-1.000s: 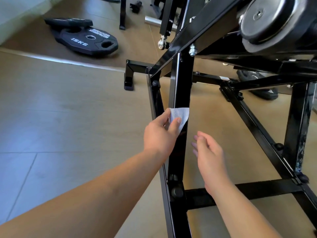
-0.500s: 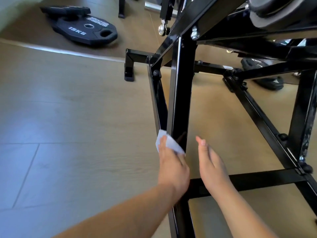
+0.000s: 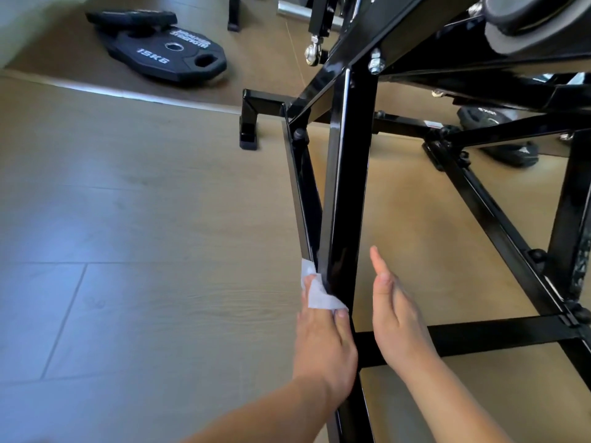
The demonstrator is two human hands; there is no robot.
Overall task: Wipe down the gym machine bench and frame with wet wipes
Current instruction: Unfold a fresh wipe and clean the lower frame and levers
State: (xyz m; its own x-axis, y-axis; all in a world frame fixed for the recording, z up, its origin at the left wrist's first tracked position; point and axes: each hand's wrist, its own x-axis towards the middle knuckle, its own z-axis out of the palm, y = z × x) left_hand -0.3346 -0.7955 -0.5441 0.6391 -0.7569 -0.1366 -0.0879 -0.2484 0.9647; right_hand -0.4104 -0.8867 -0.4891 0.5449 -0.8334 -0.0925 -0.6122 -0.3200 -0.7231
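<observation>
Wood-look gym floor [image 3: 144, 219]. Left hand [image 3: 323, 340] pinches wet wipe [image 3: 316, 294] low on frame upright [image 3: 348, 187]; right hand [image 3: 396, 321] flat, empty. Likely mid-task: crossbars, bench remain.

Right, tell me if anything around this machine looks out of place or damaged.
A 15KG plate lies loose on the floor at upper left. The upright at the right edge shows mottled patches low down, perhaps chipped paint or reflections.
</observation>
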